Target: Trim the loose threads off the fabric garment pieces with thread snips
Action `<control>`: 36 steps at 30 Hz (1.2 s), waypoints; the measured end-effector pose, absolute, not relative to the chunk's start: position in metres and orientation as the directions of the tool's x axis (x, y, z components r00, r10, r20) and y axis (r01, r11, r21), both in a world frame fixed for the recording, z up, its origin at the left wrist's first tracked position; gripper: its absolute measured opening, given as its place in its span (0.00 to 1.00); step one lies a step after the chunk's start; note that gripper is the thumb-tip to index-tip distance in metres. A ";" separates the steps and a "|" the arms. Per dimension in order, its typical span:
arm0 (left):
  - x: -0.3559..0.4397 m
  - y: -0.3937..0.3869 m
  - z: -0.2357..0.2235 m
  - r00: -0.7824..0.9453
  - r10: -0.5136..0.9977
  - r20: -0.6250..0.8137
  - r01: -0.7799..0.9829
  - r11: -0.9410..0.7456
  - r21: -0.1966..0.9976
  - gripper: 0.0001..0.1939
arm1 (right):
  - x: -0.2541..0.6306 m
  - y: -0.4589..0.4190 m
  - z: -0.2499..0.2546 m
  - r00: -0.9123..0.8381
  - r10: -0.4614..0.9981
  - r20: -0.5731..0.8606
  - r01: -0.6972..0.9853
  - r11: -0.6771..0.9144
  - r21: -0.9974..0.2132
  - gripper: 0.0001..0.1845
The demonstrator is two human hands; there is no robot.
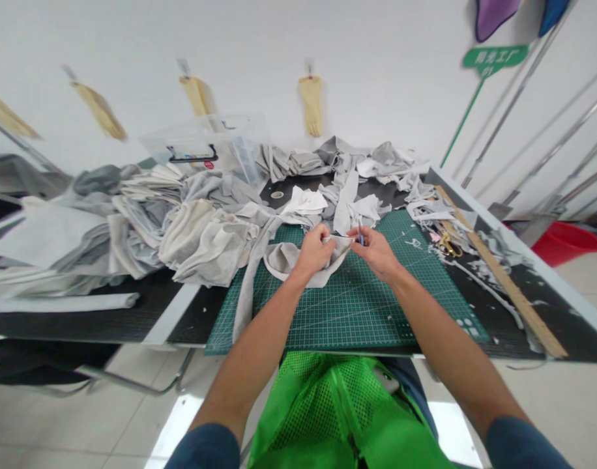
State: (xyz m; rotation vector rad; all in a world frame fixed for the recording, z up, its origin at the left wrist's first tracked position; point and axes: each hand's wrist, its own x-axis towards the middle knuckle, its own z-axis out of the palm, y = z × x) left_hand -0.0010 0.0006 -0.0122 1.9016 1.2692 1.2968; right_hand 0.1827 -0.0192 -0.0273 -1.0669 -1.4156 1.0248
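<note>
Over the green cutting mat (347,322), my left hand (317,249) is closed on a piece of grey fabric (320,279) with a pale edge. The fabric hangs in a loop below my hands and touches the mat. My right hand (374,251) is closed around a small slim blue-grey tool (361,233), pointing up between the fingers; its exact kind is too small to tell. Its fingertips are at the right end of the fabric's edge. A long grey strip (249,286) lies across the mat to the left of my left arm.
Stacked grey cloths (201,241) cover the left side, with a clear plastic box (220,153) behind. Scraps (347,189) lie at the back. On the right are a wooden ruler (504,277), gold-handled scissors (448,245) and cuttings. A red bucket (567,246) stands beyond the table.
</note>
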 end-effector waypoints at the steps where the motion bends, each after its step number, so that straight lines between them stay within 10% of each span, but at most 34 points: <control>1: 0.000 0.001 -0.014 0.109 0.890 0.443 0.394 -0.448 0.803 0.07 | 0.182 -0.019 -0.027 -0.070 0.967 0.245 0.079 0.250 -0.965 0.19; 13: 0.000 -0.006 -0.007 0.296 0.884 0.361 0.349 -0.452 0.821 0.08 | 0.173 -0.027 -0.020 -0.129 0.943 0.305 -0.068 0.299 -0.952 0.21; 22: -0.001 -0.007 -0.004 0.257 0.905 0.339 0.342 -0.413 0.844 0.07 | 0.178 -0.025 -0.023 -0.058 0.956 0.288 0.139 0.294 -0.946 0.19; 36: -0.003 -0.007 -0.006 0.250 0.937 0.243 0.238 -0.303 0.923 0.17 | 0.178 -0.023 -0.023 -0.067 0.969 0.239 -0.122 0.230 -0.966 0.21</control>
